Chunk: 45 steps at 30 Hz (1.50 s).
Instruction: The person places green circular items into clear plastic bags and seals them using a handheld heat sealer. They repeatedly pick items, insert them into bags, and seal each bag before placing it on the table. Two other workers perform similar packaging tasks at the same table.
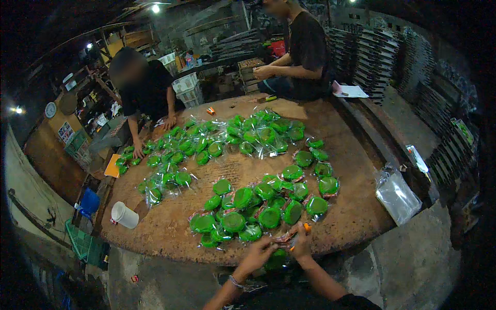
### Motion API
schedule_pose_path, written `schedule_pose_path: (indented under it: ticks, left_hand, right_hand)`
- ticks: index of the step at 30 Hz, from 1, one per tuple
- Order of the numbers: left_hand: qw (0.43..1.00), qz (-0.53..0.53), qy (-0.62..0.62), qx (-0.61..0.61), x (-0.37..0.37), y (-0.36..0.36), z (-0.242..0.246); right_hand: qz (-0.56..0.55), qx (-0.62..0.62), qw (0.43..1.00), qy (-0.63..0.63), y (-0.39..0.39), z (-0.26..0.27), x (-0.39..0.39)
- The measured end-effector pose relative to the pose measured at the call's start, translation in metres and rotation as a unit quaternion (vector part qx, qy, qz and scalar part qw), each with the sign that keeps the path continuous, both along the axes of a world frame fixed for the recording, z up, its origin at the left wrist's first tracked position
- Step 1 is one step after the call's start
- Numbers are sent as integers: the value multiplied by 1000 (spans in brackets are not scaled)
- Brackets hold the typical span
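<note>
At the table's near edge, my left hand pinches the top of a clear plastic bag around a round green item, with a reddish printed label along its top. My right hand grips a small orange-handled stapler against the label. The green item hangs below the hands, partly hidden by them. Just beyond lies a heap of similar bagged green rounds, several of them with reddish labels. Farther off are more bagged green rounds, where I make out no labels.
A wooden table bears a white plastic cup, another orange stapler and a stack of clear bags. One person reaches over the far left side; another person sits at the far edge. Stacked racks stand behind right.
</note>
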<state>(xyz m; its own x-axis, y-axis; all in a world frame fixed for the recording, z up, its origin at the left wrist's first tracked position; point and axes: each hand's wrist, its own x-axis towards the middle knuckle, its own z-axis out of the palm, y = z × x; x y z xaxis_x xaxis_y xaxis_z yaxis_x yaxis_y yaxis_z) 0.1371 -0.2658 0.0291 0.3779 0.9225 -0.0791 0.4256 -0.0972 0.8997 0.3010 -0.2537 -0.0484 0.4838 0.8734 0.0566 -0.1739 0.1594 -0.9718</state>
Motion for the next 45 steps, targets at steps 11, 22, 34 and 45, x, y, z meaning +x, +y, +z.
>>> schedule_pose_path:
  ticks: [11,22,34,45]
  left_hand:
    - [884,286,335,157,-122,118,-9]
    - [933,43,255,250,-2,236,27]
    - [785,-23,385,485,88,415,-59]
    - [937,159,-84,300,83,353,68]
  right_hand:
    - [-96,-68,990,73,-6,-41,77]
    - [-15,-108,985,-137,-12,-89,81]
    - [-98,-53,962,-248,-14,-45,77]
    - [-188,60,770,-607,-13,-66,81]
